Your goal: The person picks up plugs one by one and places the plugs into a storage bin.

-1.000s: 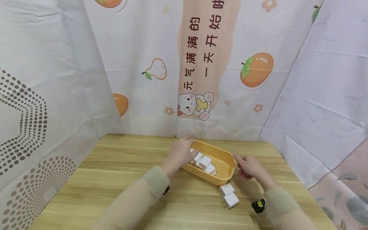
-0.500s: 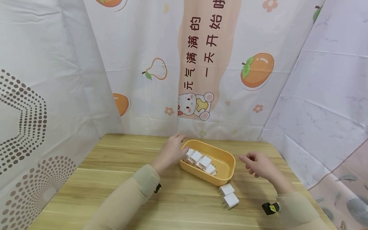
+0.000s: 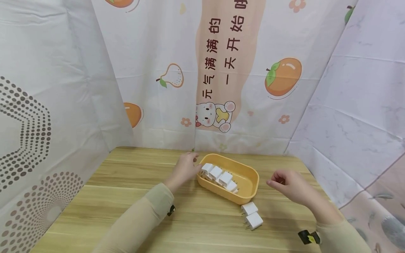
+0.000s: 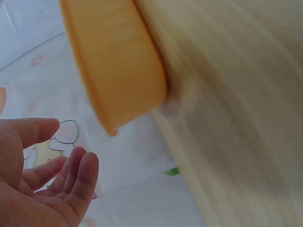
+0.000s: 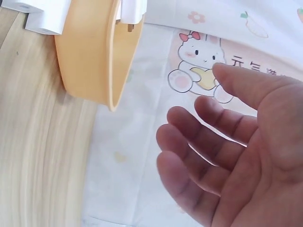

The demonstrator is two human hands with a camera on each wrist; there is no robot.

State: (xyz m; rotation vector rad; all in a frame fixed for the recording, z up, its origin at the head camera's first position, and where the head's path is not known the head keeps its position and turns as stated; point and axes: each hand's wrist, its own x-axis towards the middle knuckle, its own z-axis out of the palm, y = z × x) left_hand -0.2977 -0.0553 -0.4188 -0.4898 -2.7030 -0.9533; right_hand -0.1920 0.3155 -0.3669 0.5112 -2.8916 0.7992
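Note:
A yellow-orange oblong tray (image 3: 248, 175) sits on the table, with several white plug chargers (image 3: 225, 178) heaped toward its left end. Two more white chargers (image 3: 254, 220) lie side by side on the table just in front of the tray. My left hand (image 3: 185, 169) is beside the tray's left end, its fingers loosely bent around nothing. In the left wrist view a gap separates that hand from the tray wall (image 4: 118, 61). To the right of the tray hovers my right hand (image 3: 294, 187), apart from it. The right wrist view shows its fingers (image 5: 184, 137) relaxed and holding nothing.
The wood-grain table (image 3: 133, 182) ends at the back against a printed curtain (image 3: 164, 112). Patterned cloths hang along the left and right sides. A small black device is strapped to each wrist, the right one (image 3: 308, 237) with a yellow mark.
Both hands have drawn away from the tray, the left one leftward and the right one rightward and nearer. The tray and chargers have stayed about where they were.

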